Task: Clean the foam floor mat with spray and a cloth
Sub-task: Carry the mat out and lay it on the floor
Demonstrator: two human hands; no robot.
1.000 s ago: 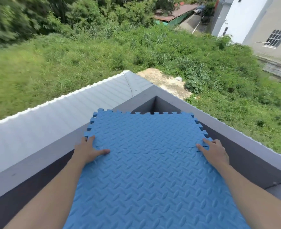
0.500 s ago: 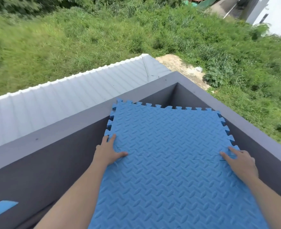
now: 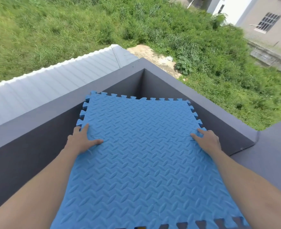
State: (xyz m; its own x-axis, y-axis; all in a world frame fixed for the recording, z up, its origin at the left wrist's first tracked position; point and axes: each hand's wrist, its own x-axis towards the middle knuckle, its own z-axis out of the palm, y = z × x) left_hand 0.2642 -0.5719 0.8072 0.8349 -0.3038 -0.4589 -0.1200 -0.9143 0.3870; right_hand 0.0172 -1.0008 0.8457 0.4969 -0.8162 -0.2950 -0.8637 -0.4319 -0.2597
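My left hand point(image 3: 81, 142) grips the left edge of the blue foam floor mat with the raised diamond-tread pattern point(image 3: 143, 156), thumb stretched flat on top and fingers curled over the jigsaw-toothed border. My right hand point(image 3: 208, 142) clamps the opposite edge the same way, thumb pointing inward along the seam where two tiles interlock. I see the mat held between both bare forearms, its near toothed edge at the bottom of my view and its far edge reaching into the corner of the dark grey parapet wall point(image 3: 53, 128). I cannot tell whether the mat touches the wall. Beyond the wall's flat grey top lies a white corrugated metal roof point(image 3: 50, 85), then rough green grass point(image 3: 53, 30), a bare patch of sandy ground point(image 3: 151, 55), and a pale building with a barred window point(image 3: 267, 20) at far right.
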